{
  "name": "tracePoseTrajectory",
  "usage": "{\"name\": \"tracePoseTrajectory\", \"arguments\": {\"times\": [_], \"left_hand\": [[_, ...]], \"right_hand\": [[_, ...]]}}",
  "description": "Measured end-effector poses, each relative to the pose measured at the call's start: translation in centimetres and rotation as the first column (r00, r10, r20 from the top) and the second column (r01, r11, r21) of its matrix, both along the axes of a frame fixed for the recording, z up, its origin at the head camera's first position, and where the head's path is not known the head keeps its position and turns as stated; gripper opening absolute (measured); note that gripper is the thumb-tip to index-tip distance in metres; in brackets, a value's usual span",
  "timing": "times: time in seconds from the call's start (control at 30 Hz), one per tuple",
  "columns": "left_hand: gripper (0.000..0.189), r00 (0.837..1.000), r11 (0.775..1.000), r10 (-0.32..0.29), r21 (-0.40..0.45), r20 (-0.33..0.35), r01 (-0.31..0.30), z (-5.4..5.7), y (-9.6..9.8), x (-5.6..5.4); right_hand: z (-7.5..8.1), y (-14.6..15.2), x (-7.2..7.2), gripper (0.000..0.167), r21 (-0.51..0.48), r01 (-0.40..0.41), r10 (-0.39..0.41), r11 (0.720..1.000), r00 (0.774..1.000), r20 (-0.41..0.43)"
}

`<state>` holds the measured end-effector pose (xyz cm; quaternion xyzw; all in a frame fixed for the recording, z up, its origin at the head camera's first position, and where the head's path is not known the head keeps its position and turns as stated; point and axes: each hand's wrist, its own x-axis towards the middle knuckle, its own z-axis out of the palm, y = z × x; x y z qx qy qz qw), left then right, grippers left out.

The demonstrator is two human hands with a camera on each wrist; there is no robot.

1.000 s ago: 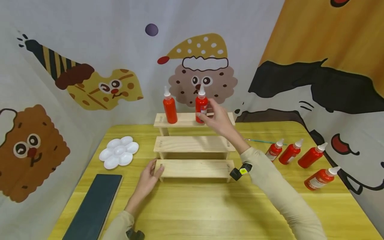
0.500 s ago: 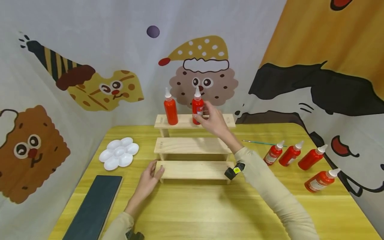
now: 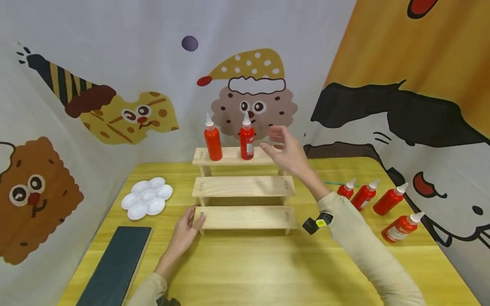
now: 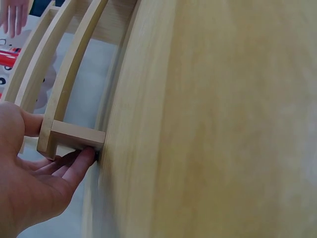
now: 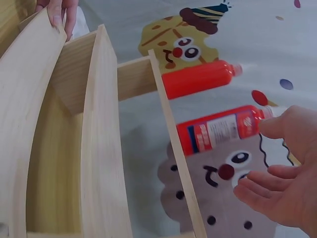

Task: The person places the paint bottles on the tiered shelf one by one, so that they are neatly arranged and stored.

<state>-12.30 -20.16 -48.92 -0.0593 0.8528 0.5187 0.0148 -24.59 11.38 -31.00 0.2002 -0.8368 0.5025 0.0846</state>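
A three-tier wooden display rack (image 3: 245,187) stands on the table. My left hand (image 3: 183,231) grips the left end of its lowest step, thumb on top and fingers against the leg, as the left wrist view shows. Two red squeeze bottles with white nozzle caps stand upright on the top step: the left bottle (image 3: 213,144) and the labelled bottle (image 3: 246,143). Just right of the labelled bottle, my right hand (image 3: 289,154) is held with fingers spread and nothing in it. The right wrist view shows a gap between that hand (image 5: 290,178) and the labelled bottle (image 5: 218,130).
Several more red bottles (image 3: 388,200) stand on the right side of the table, with a thin teal brush (image 3: 338,183) behind them. At left lie a white flower-shaped palette (image 3: 147,197) and a dark flat board (image 3: 115,265). A printed curtain (image 3: 153,63) hangs behind.
My right hand slid the labelled bottle left along the top step, then let go and drew away to the right. My left hand has stayed on the rack.
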Motion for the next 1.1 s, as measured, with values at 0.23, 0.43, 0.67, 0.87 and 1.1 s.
{"name": "tracePoseTrajectory", "arguments": {"times": [0.23, 0.43, 0.67, 0.87, 1.1], "left_hand": [[0.065, 1.0, 1.0, -0.01, 0.018, -0.014, 0.01, 0.3, -0.1, -0.2], [0.064, 1.0, 0.999, -0.014, 0.035, -0.003, 0.014, 0.3, -0.1, -0.2], [0.067, 1.0, 1.0, -0.013, 0.022, 0.016, 0.012, 0.1, -0.2, -0.2], [0.068, 1.0, 0.999, -0.011, 0.031, 0.019, 0.011, 0.3, -0.1, -0.2], [0.07, 1.0, 0.999, -0.014, 0.037, 0.016, 0.013, 0.1, -0.1, -0.2]], "right_hand": [[-0.1, 3.1, 0.8, 0.054, 0.004, 0.077, -0.077, 0.997, 0.997, -0.028], [-0.2, 6.1, 2.5, 0.054, 0.003, 0.137, -0.137, 0.991, 0.99, -0.044], [-0.1, 9.9, 4.8, 0.057, 0.007, 0.257, -0.256, 0.966, 0.964, -0.068], [-0.3, 13.2, 6.8, 0.06, 0.019, 0.416, -0.414, 0.909, 0.908, -0.067], [-0.9, 16.5, 9.7, 0.062, 0.003, 0.619, -0.619, 0.785, 0.785, 0.017]]}}
